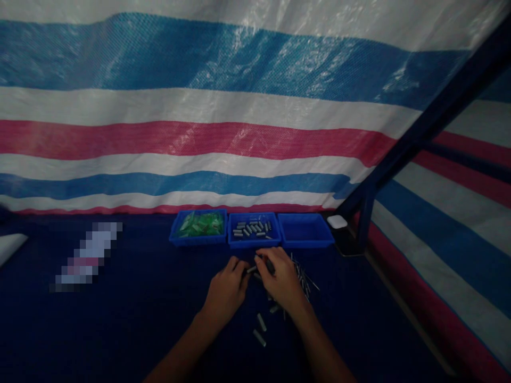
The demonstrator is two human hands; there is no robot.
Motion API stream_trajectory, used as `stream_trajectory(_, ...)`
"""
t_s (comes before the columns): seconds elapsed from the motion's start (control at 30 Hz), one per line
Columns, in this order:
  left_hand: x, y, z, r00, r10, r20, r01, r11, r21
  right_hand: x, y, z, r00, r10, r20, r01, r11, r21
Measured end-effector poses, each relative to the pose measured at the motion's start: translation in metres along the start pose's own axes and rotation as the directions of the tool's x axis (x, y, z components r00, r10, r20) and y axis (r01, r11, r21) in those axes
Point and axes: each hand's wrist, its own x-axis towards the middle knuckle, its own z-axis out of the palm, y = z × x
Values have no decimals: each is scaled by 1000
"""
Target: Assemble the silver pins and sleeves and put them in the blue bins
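My left hand (225,287) and my right hand (281,279) meet over the dark blue table just in front of the middle blue tray (251,242). Both hands are closed in a pinch on a small grey tube (252,269) held between them. A scatter of thin metal pins (305,279) lies to the right of my right hand. A few loose grey tubes (260,330) lie on the table between my wrists.
Three blue trays stand in a row: the left tray (198,239) holds green pieces, the middle one grey tubes, the right tray (305,234) looks bare. A white object (337,221) sits beside a dark metal post (365,221). A striped tarp hangs behind.
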Motion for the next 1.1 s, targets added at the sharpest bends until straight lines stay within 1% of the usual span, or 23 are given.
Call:
stream_trajectory(0.07,2,-3,-2,999,-13,-29,11,998,-68,0,0,-1,1000,5,14,-5,1000,-10)
stream_trajectory(0.17,6,-10,-6,995,-46,-89,23,970,-241,0,0,-2,997,-35,65,36,999,-10)
stream_trajectory(0.23,8,-15,-9,995,-58,-83,26,936,-352,-1,-1,-1,989,-82,120,84,996,-9)
stream_trajectory(0.3,8,-17,-12,997,-55,-52,27,899,-437,-3,-2,0,978,-116,172,121,993,-19)
stream_trajectory(0.4,6,-16,-13,998,-33,-47,5,869,-494,-5,-4,2,966,-124,225,135,990,-34)
stream_trajectory(0.47,4,-14,-13,998,-26,-64,-9,872,-489,-6,-5,2,965,-118,233,128,991,-31)
stream_trajectory(0.53,3,-12,-13,998,-11,-55,-16,884,-468,-3,-6,-1,971,-114,212,120,993,-14)
stream_trajectory(0.57,2,-12,-13,999,6,-43,-24,895,-446,0,-6,-3,976,-113,187,116,993,-6)
stream_trajectory(0.63,1,-10,-12,998,60,-15,-61,932,-356,9,-5,-5,992,-96,83,97,995,-3)
stream_trajectory(0.67,0,-9,-11,996,93,0,-89,953,-288,13,-4,-5,998,-67,17,68,998,-7)
stream_trajectory(0.73,-2,-6,-9,988,152,36,-146,979,-140,19,0,-6,995,29,-94,-30,999,-15)
stream_trajectory(0.77,-4,-5,-7,984,170,55,-166,983,-80,21,3,-6,989,84,-122,-87,996,-14)
stream_trajectory(0.83,-5,-2,-4,980,183,84,-182,983,-10,19,11,-8,975,172,-139,-175,985,-9)
stream_trajectory(0.9,-6,-1,-2,981,172,93,-173,985,-3,13,17,-12,964,214,-154,-217,976,-3)
stream_trajectory(0.97,-6,-1,-3,985,152,77,-149,988,-46,7,22,-17,957,234,-173,-238,971,1)
stream_trajectory(1.03,-4,-2,-5,992,116,42,-110,985,-132,4,21,-20,958,236,-163,-239,971,4)
stream_trajectory(1.1,-1,-4,-8,998,67,5,-64,969,-240,2,16,-19,971,208,-123,-209,978,4)
